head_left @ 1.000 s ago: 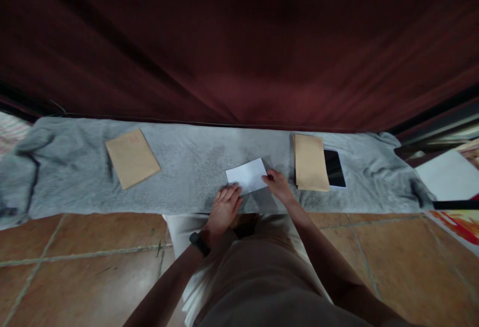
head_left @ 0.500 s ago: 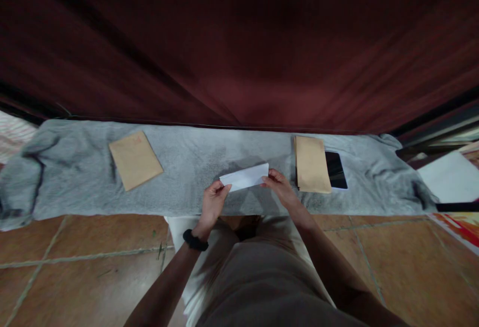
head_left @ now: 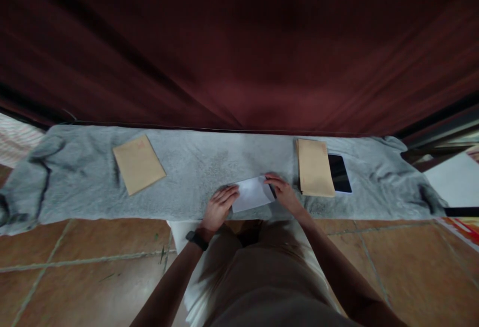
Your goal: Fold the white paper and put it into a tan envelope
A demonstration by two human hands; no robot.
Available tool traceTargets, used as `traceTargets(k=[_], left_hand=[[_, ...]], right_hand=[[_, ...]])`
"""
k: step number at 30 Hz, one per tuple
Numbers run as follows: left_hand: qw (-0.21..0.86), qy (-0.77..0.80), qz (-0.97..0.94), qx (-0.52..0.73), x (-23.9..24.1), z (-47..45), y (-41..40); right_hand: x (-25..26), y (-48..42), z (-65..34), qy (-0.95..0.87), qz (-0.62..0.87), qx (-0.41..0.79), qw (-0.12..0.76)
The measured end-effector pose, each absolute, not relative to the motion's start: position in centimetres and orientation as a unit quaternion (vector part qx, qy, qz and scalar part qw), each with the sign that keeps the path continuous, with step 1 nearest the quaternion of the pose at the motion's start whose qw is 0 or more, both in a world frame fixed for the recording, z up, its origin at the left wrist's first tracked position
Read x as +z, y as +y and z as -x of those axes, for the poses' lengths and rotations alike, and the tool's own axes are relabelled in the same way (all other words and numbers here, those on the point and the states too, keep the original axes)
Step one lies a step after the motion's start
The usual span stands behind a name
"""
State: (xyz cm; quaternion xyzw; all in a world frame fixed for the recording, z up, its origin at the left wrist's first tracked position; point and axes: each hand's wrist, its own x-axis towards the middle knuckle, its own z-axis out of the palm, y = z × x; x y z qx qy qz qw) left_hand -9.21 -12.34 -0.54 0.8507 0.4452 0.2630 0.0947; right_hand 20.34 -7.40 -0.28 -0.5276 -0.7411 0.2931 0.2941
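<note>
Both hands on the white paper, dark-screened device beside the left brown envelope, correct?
Not quite: the head view shows the dark-screened device beside the right brown stack. The left hand and right hand are on the white paper.

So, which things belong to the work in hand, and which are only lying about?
In hand:
- white paper, touched by left hand and right hand
- grey cloth beneath

Apparently lying about, untouched:
- left brown envelope
- right envelope stack
- dark-screened device at its edge

Envelopes may belong too.

Counted: two hands (head_left: 218, 208) (head_left: 283, 195) on one white paper (head_left: 254, 195), one lone brown envelope (head_left: 139, 165), one stack of brown envelopes (head_left: 316, 168) too overlapped to number, one black-screened device (head_left: 340, 173), one wristband (head_left: 197, 240), one grey cloth (head_left: 194, 167).
</note>
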Motion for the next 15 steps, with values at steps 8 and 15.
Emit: traceTargets(k=[8,15], left_hand=[[0.104,0.416,-0.878,0.212,-0.1,9.5,-12.5],[0.128,0.436,-0.869,0.197,-0.1,9.9,-13.0]], right_hand=[[1.3,-10.4,-15.0,-0.866,0.432,0.164,0.191],[-0.3,-11.9,-12.4,-0.85,0.496,0.09,0.151]])
